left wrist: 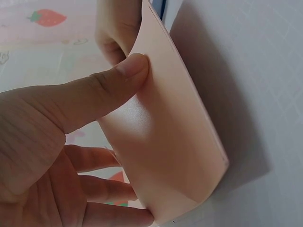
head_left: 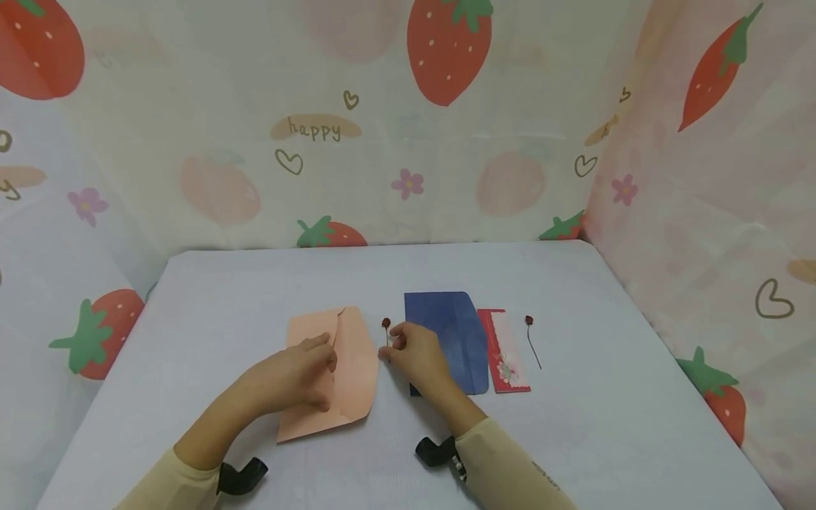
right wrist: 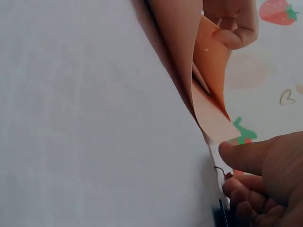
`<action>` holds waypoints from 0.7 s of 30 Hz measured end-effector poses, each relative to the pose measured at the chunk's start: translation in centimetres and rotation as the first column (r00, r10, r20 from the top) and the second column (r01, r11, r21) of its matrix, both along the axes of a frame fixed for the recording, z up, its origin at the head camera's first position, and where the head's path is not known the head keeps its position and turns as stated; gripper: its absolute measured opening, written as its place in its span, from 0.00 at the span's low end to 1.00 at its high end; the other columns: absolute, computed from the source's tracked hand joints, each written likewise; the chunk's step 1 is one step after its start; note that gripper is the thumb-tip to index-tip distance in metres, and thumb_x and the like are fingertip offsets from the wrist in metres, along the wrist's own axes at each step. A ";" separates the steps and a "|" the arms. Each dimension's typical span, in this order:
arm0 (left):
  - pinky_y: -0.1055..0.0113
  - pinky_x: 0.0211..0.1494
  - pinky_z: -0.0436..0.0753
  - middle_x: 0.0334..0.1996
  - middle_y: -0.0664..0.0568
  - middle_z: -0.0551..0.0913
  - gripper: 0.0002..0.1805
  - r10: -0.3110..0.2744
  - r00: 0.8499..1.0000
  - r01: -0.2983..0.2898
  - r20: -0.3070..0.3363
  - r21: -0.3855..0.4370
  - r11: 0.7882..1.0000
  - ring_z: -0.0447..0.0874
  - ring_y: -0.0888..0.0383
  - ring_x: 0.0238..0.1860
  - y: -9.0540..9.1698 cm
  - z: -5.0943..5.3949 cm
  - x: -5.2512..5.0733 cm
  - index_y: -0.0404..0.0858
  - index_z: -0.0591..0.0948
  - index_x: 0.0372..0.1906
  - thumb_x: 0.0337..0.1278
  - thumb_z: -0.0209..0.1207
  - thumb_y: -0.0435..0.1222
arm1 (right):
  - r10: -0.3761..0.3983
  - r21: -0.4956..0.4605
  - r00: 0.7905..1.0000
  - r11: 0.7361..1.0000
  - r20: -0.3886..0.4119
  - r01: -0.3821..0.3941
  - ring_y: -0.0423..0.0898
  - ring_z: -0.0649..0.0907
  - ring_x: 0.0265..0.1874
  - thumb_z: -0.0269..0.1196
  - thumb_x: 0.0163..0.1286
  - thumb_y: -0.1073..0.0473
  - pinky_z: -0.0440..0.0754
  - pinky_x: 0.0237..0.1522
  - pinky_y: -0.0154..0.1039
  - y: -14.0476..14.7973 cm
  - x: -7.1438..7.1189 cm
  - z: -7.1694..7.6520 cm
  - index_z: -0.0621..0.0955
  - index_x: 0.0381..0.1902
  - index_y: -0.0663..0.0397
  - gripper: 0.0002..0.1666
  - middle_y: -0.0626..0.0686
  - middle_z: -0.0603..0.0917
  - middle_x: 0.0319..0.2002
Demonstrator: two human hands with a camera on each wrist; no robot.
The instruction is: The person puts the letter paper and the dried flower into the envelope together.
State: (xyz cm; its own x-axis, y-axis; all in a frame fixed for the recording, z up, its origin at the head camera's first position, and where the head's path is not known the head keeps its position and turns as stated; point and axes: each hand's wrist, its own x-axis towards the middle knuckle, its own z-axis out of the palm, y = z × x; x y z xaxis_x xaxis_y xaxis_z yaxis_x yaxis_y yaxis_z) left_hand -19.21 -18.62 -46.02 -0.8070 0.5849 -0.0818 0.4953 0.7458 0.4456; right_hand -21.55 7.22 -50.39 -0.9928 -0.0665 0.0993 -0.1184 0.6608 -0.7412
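Note:
A peach envelope [head_left: 357, 361] stands left of the middle of the table, its flap toward the right. My left hand [head_left: 293, 372] grips it; in the left wrist view the thumb lies on its face and the other fingers reach its far edge. In the right wrist view, the envelope [right wrist: 177, 52] gapes open. Just right of it is a small dried red flower [head_left: 386, 323] on a thin stem. My right hand [head_left: 421, 358] is around that stem, thumb and index finger apart with the flower [right wrist: 228, 175] between them.
Under and beside my right hand lies a dark blue envelope [head_left: 446, 333]. A red and pink card [head_left: 510, 354] with a flower print sits partly beneath it. Farther right lies a second dried red flower [head_left: 530, 321]. Strawberry-print cloth walls [head_left: 408, 142] surround the white table [head_left: 637, 425].

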 end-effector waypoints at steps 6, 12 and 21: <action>0.51 0.56 0.81 0.74 0.36 0.68 0.25 0.001 1.000 -0.001 -0.004 0.000 1.000 0.78 0.38 0.65 0.0 0.0 0.0 0.51 0.75 0.42 0.44 0.79 0.45 | -0.004 0.091 1.000 0.996 -0.012 0.005 0.40 0.76 0.28 0.75 0.62 0.53 0.76 0.30 0.36 -0.6 0.1 -0.3 0.86 0.46 0.54 0.17 0.44 0.78 0.26; 0.54 0.53 0.82 0.71 0.40 0.71 0.25 0.003 1.000 -0.003 -0.016 0.005 1.000 0.81 0.41 0.63 0.1 0.0 -0.1 0.51 0.76 0.42 0.42 0.80 0.45 | -0.048 0.087 0.999 0.995 -0.018 0.050 0.40 0.77 0.28 0.71 0.63 0.60 0.76 0.29 0.35 -0.8 0.0 -0.1 0.87 0.42 0.55 0.10 0.45 0.81 0.28; 0.53 0.56 0.81 0.70 0.41 0.73 0.25 -0.004 1.000 0.004 -0.014 0.012 1.000 0.78 0.40 0.65 0.1 0.1 -0.2 0.51 0.75 0.42 0.42 0.80 0.45 | -0.066 0.032 0.998 0.997 -0.005 0.066 0.41 0.80 0.30 0.64 0.62 0.65 0.78 0.29 0.35 -0.7 0.3 0.4 0.88 0.44 0.56 0.13 0.47 0.86 0.32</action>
State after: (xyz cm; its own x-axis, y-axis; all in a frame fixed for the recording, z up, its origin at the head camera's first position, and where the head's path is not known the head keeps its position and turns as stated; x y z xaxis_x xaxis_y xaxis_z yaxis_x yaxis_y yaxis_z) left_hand -19.40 -18.55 -45.94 -0.8059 0.5887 -0.0630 0.5044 0.7385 0.4474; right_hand -21.24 6.49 -50.02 -0.9948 -0.0040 0.1019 -0.0764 0.6908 -0.7189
